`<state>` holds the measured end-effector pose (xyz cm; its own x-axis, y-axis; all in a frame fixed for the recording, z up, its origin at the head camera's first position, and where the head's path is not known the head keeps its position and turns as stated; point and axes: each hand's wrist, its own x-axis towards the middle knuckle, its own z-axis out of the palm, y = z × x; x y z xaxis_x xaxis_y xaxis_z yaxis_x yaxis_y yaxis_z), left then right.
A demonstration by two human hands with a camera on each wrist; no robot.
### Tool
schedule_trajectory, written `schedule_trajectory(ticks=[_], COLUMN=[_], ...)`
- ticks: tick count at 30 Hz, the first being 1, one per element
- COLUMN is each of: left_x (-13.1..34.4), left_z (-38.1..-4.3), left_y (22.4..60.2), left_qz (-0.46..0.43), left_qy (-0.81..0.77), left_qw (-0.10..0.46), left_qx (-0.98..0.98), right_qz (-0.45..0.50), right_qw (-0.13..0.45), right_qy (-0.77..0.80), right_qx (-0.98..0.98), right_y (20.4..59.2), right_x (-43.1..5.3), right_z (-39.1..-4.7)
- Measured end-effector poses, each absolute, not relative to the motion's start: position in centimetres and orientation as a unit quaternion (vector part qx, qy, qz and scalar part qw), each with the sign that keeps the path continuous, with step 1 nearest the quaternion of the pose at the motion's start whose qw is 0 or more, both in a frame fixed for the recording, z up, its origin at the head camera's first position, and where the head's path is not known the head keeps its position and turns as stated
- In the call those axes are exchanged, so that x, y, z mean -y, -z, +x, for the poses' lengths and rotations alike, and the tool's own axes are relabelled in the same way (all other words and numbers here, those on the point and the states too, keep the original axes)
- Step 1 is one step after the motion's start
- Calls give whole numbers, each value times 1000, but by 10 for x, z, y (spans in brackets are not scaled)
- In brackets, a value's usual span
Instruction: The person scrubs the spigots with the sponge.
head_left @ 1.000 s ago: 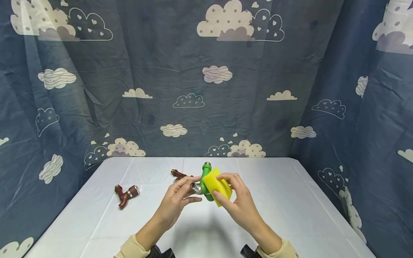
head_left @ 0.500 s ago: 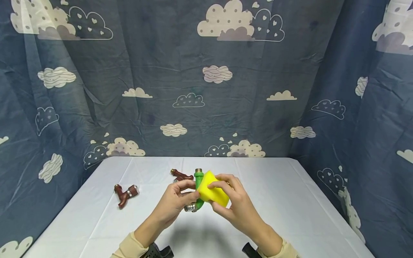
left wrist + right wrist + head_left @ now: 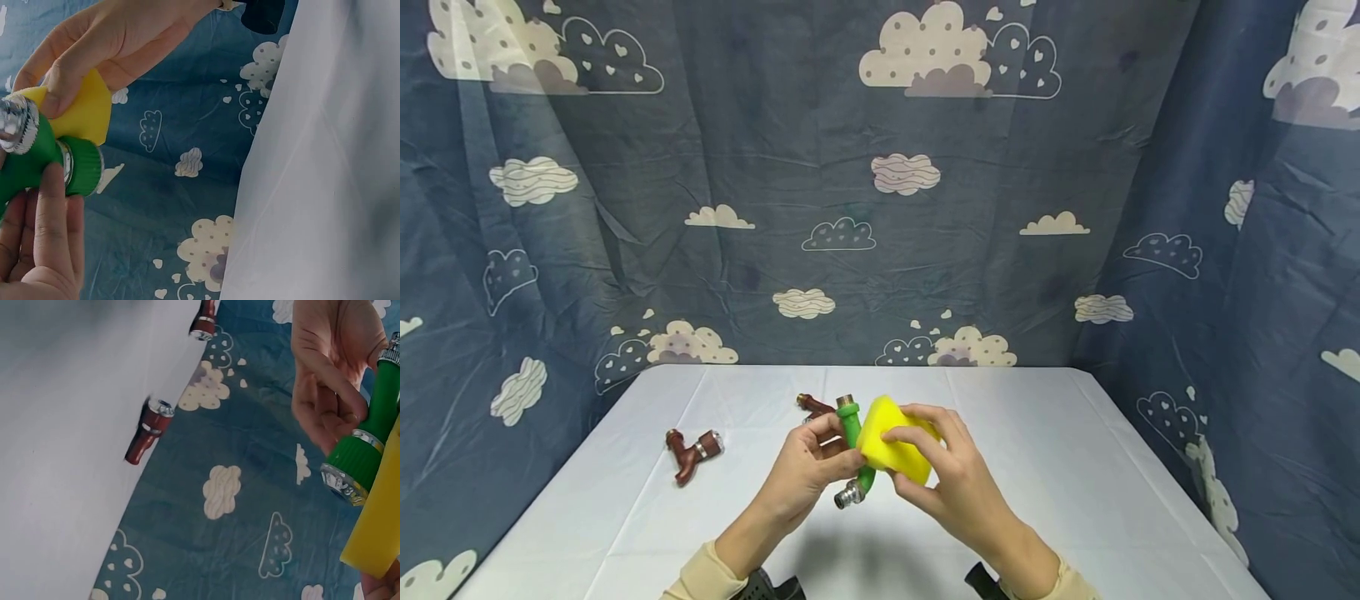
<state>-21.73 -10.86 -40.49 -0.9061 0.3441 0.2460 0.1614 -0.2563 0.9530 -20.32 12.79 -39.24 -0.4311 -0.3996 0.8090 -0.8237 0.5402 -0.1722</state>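
My left hand point(image 3: 808, 471) grips a green Y-shaped pipe fitting point(image 3: 850, 423) above the table, its fingers and thumb around the body. Metal threaded ends point up and down in the head view, and the ribbed green cap point(image 3: 84, 166) with a silver face shows in the left wrist view. A yellow sponge point(image 3: 891, 442) is pinched between the thumb and fingers of my right hand point(image 3: 951, 467). The sponge lies right against the fitting's right side and hides part of it.
Two brown fittings of similar shape lie on the white-covered table point(image 3: 1060, 500): one brown fitting point(image 3: 691, 455) to the left, another brown fitting point(image 3: 814, 406) behind my left hand and partly hidden. A dark blue cloud-patterned curtain point(image 3: 775, 167) hangs around the back and sides.
The green fitting has turned in my left hand and shifted left, its lower metal end swinging down. My left thumb and fingers have closed in on it. The sponge has moved slightly left.
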Motion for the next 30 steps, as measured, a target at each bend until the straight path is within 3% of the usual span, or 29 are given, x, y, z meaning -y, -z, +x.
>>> schedule_trajectory(ticks=[10,20,24,30], left_x=[105,106,109,115], left_z=[-216,-213,-213,-216], left_y=[404,403,403,401], left_qz=[137,145,188,236], left_qy=[-815,-863,-855,-825], left_qw=[5,-8,6,40], left_qx=[-563,-484,-484,-511], right_qz=[382,354,314,265], right_qw=[411,376,278,37], right_qy=[-271,-372,-488,-647], right_qx=[783,771,766,714], right_y=[396,407,407,401], right_x=[-134,-136,-137,-143], right_z=[-207,-210,-212,-214])
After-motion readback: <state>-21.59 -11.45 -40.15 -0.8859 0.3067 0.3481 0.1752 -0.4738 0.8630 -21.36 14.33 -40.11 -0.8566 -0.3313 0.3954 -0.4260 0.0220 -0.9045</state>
